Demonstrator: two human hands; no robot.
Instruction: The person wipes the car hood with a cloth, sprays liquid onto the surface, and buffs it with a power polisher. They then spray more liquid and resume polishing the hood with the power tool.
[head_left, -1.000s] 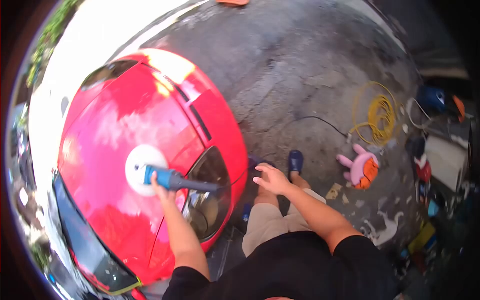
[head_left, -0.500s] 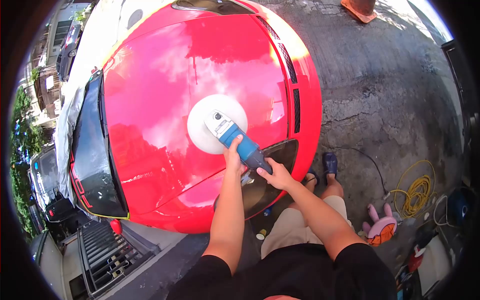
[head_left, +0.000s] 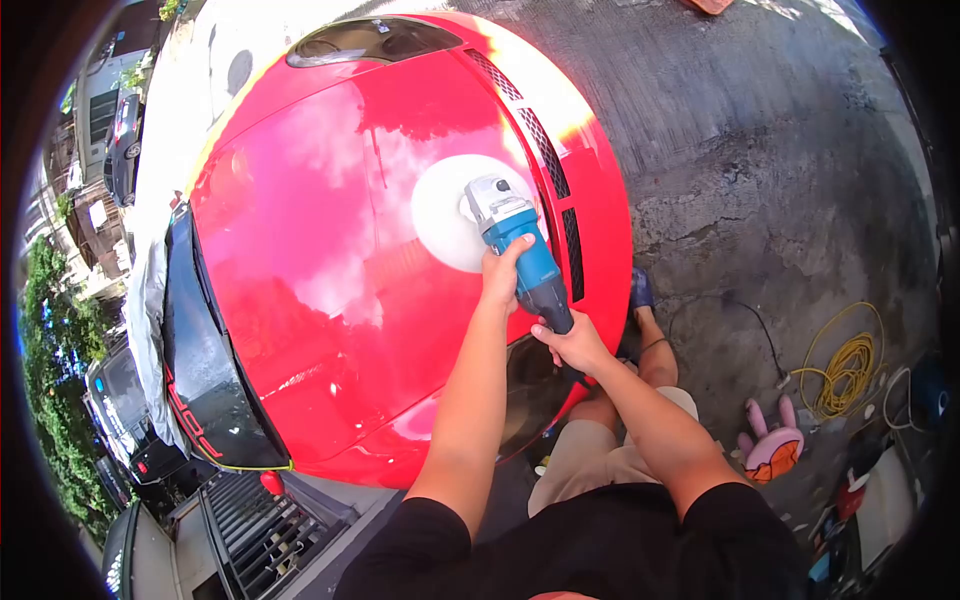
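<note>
A blue car polisher [head_left: 534, 262] with a silver head and a wide white round pad [head_left: 447, 213] lies over the red car hood [head_left: 310, 230]. The pad is against the paint close to the hood's front edge. My left hand [head_left: 503, 272] wraps round the blue body just behind the head. Around the dark rear handle, my right hand [head_left: 572, 343] is closed. Streaky pale marks show on the paint left of the pad. Part of the near headlight [head_left: 535, 385] is hidden behind my arms.
A yellow coiled cord [head_left: 848, 375] and a pink bag with ear shapes [head_left: 772, 440] lie on the concrete floor [head_left: 740, 190] at right. Grey sheeting [head_left: 147, 320] borders the windshield [head_left: 205, 345]. A metal grate [head_left: 265, 535] is at lower left.
Both hands have pushed the polisher right and slightly up across the hood, toward the front grille. The view has shifted, and the polisher stands steeper.
</note>
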